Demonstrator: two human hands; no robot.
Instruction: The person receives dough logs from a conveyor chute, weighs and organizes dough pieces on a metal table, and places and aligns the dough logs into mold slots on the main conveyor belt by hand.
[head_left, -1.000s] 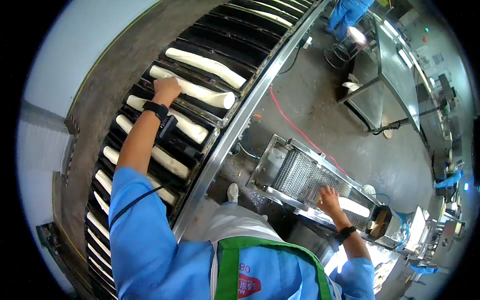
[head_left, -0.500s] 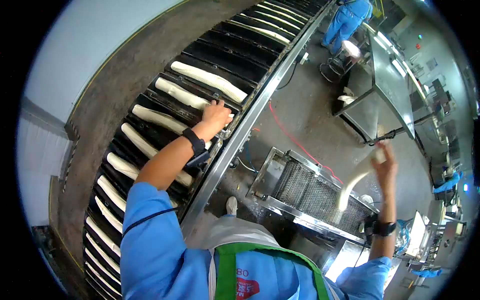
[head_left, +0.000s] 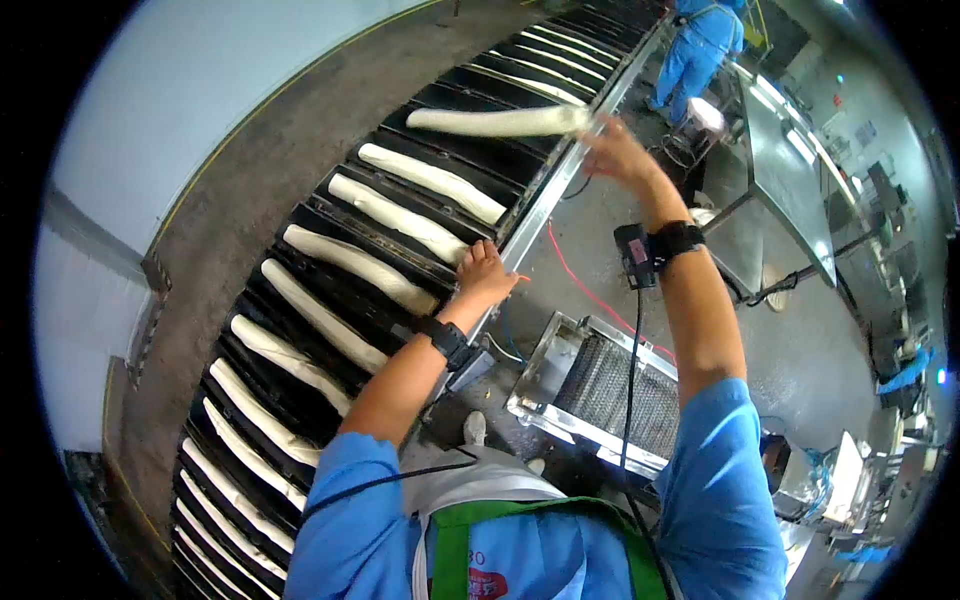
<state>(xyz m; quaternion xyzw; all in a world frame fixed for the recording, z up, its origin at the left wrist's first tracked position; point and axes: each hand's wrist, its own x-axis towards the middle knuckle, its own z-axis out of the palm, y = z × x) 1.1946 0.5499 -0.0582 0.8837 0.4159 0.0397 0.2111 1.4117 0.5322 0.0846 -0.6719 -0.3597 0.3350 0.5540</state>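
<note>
Long pale strips that look like dough lie one by one in the black troughs of a conveyor (head_left: 540, 180). My right hand (head_left: 618, 155), blurred by motion, has its fingers closed at the near end of one dough strip (head_left: 490, 122), which lies slantwise over a trough farther up. My left hand (head_left: 482, 274) is at the conveyor's metal edge, fingers curled and pressed together against the end of another dough strip (head_left: 395, 218). Its fingertips hide that end. Between these two strips another dough strip (head_left: 430, 182) rests in its own trough.
A metal frame with a mesh belt (head_left: 615, 395) stands right of the conveyor. Farther back are a steel table (head_left: 785, 170), a stool (head_left: 705, 118) and a person in blue (head_left: 695, 50). A red hose (head_left: 570, 265) runs across the floor. A cable hangs from my right wrist.
My right hand has swung from above the mesh belt to the conveyor, bringing the dough strip over a trough. My left hand has slid to the end of its strip.
</note>
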